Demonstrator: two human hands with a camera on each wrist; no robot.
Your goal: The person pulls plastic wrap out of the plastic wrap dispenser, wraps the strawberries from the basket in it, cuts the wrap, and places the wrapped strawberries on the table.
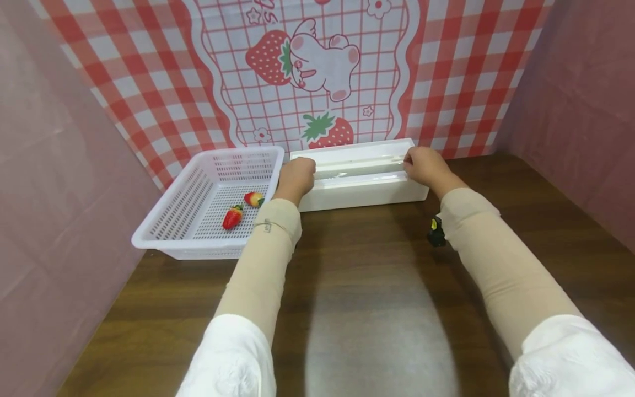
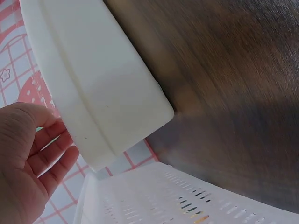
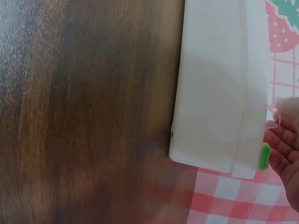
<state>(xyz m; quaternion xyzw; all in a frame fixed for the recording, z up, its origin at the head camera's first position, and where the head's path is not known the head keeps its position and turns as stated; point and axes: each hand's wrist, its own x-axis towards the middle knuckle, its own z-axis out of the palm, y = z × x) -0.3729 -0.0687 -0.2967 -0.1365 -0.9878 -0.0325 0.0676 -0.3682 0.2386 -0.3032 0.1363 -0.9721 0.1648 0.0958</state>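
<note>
Box: our long white box (image 1: 367,196) sits on the table (image 1: 372,309), upper middle of the frame, top open, with shiny clear film (image 1: 342,175) showing in it.
Left hand: ours (image 1: 297,177) is at the box's left end, fingers bent, thumb against forefinger; we'd say it's pinching the film, though the very tips are hard to make out.
Right hand: ours (image 1: 428,168) is at the other end, fingers curled and pinching what looks like the film's edge, right by a little green piece (image 3: 265,157).
Basket: white, left of frame, just beside the box, rim (image 1: 190,243) uncovered, two strawberries (image 1: 232,217) inside.
Progress: early days, we reckon. Box open, film gripped; no sheet drawn clear of the box or cut off, so that part's left.
Writing: tiny lettering (image 1: 268,225) on our left sleeve, too blurry for us; cut-off letters (image 1: 269,11) on the checked cloth up top, maybe "St". We spot no brand on the box.
</note>
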